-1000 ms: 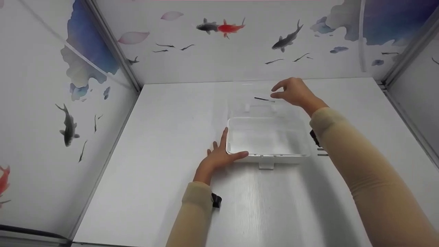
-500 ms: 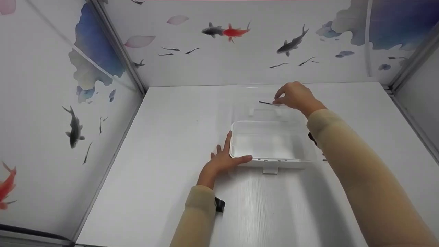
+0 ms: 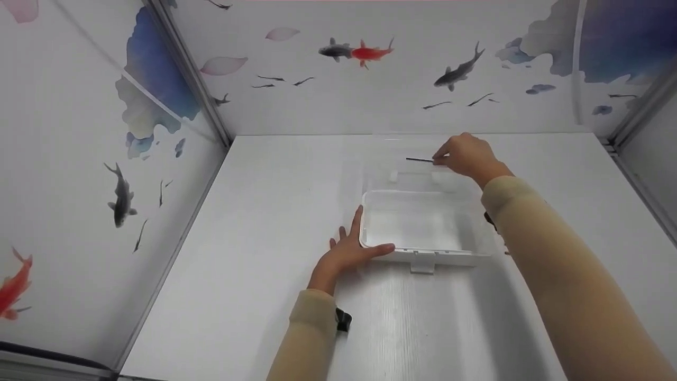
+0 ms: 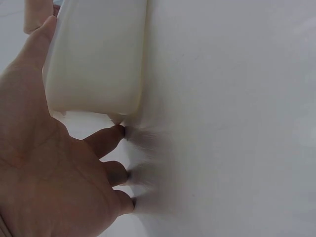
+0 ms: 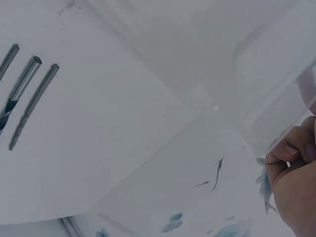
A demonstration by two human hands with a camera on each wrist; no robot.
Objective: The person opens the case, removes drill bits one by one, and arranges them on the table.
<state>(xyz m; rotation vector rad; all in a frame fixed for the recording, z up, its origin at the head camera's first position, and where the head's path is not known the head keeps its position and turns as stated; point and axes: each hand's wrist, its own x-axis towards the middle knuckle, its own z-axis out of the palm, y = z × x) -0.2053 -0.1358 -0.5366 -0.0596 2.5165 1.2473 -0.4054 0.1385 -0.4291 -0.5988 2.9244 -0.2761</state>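
Observation:
A clear plastic box (image 3: 449, 259) stands on the table with its lid (image 3: 370, 174) laid back behind it. My left hand (image 3: 344, 256) spreads around the box's near left corner. Its thumb lies along the front rim, the index finger along the left side. In the left wrist view the other fingertips touch the table beside the box wall (image 4: 98, 54). Above the lid, my right hand (image 3: 468, 156) pinches one end of a thin dark drill bit (image 3: 418, 159), which points left. The right wrist view shows the curled fingers (image 5: 291, 148), but the held bit is hidden there.
Several more drill bits (image 5: 33, 101) lie on the table right of the box, mostly covered by the right sleeve (image 3: 550, 254) in the head view. A latch tab (image 3: 422, 268) sticks out from the box front. Printed walls (image 3: 296, 111) enclose the table.
My right hand has come down to the dark drill bit over the lid and now pinches its right end. My left hand stays at the box corner. The head view has shifted slightly.

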